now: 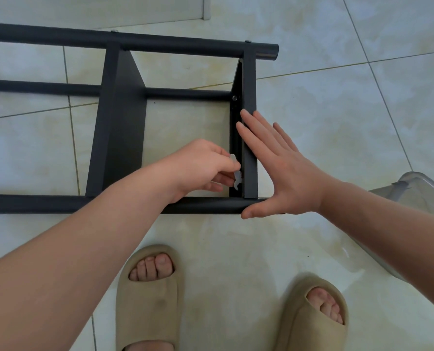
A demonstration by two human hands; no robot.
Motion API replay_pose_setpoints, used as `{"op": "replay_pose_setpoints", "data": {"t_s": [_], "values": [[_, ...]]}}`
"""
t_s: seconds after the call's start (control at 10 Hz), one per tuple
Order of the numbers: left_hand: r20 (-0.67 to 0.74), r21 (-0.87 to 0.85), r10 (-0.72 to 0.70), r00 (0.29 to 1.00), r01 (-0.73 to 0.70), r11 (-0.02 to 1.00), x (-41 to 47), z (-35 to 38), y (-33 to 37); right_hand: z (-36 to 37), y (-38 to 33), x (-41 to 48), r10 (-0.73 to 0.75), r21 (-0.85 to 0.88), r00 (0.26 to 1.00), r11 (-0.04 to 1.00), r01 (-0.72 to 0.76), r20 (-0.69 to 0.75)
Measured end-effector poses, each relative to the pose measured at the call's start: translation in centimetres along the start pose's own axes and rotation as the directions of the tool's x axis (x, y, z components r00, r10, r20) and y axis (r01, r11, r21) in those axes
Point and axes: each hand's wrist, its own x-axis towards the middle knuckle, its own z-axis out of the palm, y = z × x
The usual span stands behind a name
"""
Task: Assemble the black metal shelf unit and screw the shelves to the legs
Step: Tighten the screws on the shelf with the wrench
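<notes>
The black metal shelf unit [119,122] lies on its side on the tiled floor, its round legs running left to right. The end shelf [250,92] stands on edge at the right, between the far leg [160,43] and the near leg [205,206]. My left hand [205,165] pinches a small flat silver wrench [236,173] against the inner face of that shelf, close to the near leg. My right hand [279,165] presses flat with straight fingers on the shelf's outer edge, thumb on the near leg's end. A screw head [235,98] shows higher up the shelf.
A clear plastic container [413,196] sits on the floor at the right edge. My two feet in beige slippers [150,295] stand just in front of the near leg. A white board or panel [205,8] lies at the top of the view.
</notes>
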Motion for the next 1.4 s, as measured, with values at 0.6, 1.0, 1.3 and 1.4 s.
{"op": "replay_pose_setpoints", "data": {"t_s": [0.6, 1.0, 1.3, 1.4], "values": [[-0.218, -0.087, -0.004, 0.976, -0.015, 0.996, 0.15, 0.97, -0.21, 0.08, 0.02, 0.0, -0.004, 0.016, 1.0, 1.0, 0.004, -0.004], [-0.151, -0.053, -0.026, 0.988, 0.018, 0.998, -0.13, 0.84, -0.11, 0.07, 0.01, 0.09, -0.003, 0.011, 1.0, 1.0, 0.003, 0.0], [-0.085, -0.092, -0.089, 0.992, 0.081, 0.992, 0.13, 0.66, -0.1, 0.09, 0.08, 0.06, -0.003, 0.009, 1.0, 1.0, 0.003, -0.001], [-0.057, -0.046, -0.084, 0.995, 0.081, 0.996, 0.12, 0.65, -0.06, 0.05, 0.08, 0.11, -0.004, 0.011, 1.0, 1.0, 0.004, 0.004]]}}
